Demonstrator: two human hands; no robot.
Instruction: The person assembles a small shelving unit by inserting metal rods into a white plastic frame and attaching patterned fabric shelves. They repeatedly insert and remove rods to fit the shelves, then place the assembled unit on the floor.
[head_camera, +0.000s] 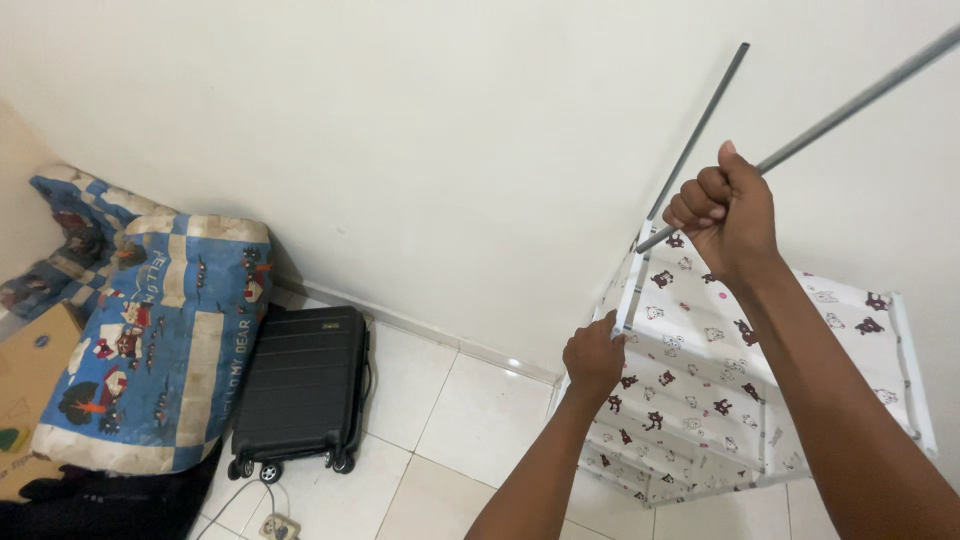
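Above the printed fabric shelf (700, 400), the right hand (728, 212) is fisted tight around a grey metal rod (850, 110) that slants up to the right, lower end aimed at the shelf's near corner. Just below, the left hand (594, 357) pinches that corner's white frame (628, 290), fingers seemingly closed. A second rod (700, 125) rises beside it. Left of the shelf stand a black suitcase (300, 385) and a patchwork bundle (160, 340).

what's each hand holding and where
Right hand grips a grey rod near its lower end; left hand holds the fabric rack by its front corner.
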